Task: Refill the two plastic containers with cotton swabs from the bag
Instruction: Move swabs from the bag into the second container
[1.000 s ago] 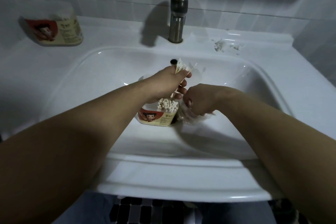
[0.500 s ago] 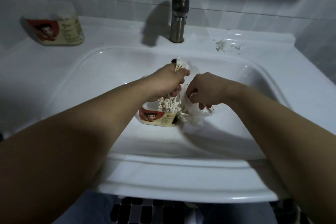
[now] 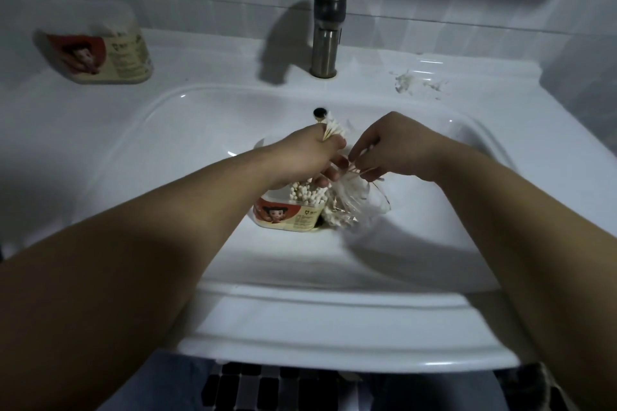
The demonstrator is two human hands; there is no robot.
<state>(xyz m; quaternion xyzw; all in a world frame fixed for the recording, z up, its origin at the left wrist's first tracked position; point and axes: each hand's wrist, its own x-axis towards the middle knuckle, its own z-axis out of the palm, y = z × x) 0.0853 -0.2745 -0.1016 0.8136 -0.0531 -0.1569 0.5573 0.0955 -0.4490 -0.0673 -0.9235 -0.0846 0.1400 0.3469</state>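
Note:
An open plastic container (image 3: 289,217) with a red cartoon label stands in the sink basin (image 3: 173,157), upright swabs (image 3: 307,193) filling it. My left hand (image 3: 310,157) is above it and grips a bundle of cotton swabs (image 3: 334,128) whose tips stick out past the thumb. Right beside the container lies the clear plastic bag (image 3: 354,207) with swabs inside. My right hand (image 3: 390,147) pinches a few swabs at the bag's mouth. A second labelled container (image 3: 100,47), closed with a lid, sits on the counter at the back left.
A metal tap (image 3: 329,23) stands behind the basin above a dark overflow hole (image 3: 319,112). Scraps of torn plastic (image 3: 405,80) lie on the counter at the back right. White tiles form the wall. Dark mosaic floor shows below the sink's front edge.
My right hand has risen out of the bag, pulling a few swabs up at its mouth. The left hand has stayed above the container with its bundle.

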